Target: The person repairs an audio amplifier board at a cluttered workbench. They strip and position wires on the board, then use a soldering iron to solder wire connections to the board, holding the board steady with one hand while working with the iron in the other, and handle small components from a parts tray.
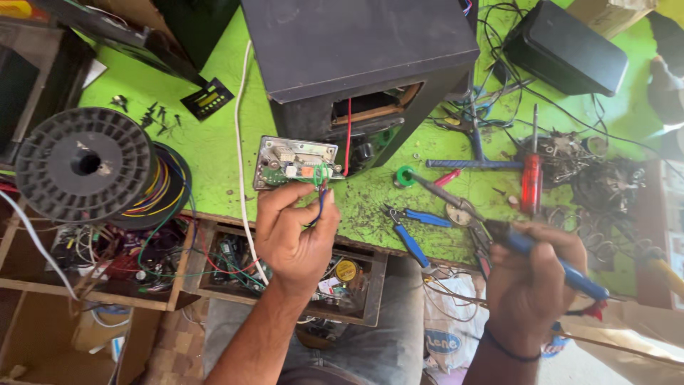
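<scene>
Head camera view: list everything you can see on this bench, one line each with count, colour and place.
speaker box: one, black, top centre of the table
circuit board: one, green with metal frame, in front of the box
wire spool: one, black, left edge
second black box: one, top right
screwdriver: one, red handle, right of centre
pliers: one, blue handles, front edge
solder roll: one, green, centre
loose screws: several, dark, upper left
table: one, bright green
left hand: pinching wires at the board
right hand: holding a blue-handled soldering iron
</scene>
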